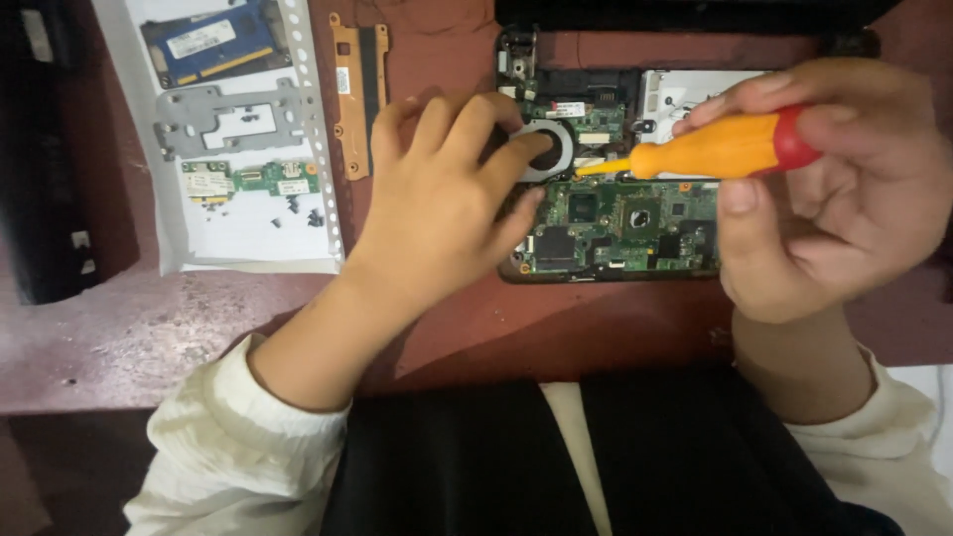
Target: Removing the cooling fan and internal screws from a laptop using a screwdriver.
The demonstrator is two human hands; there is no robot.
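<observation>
The right hand (844, 189) grips an orange screwdriver (715, 149) pointing at the round fan (556, 149) in the opened laptop (625, 223), where the left hand (437, 199) rests its spread fingers

A dark red, worn table top (149, 328) fills the view under dim, even indoor light, its surface scuffed and speckled. A white sheet of perforated paper (248, 233) lies at upper left on the table, just beside a long orange bracket (349, 94). A black object (40, 149) sits along the left edge, its shape hard to make out. Walls, floor and windows are out of view.
</observation>
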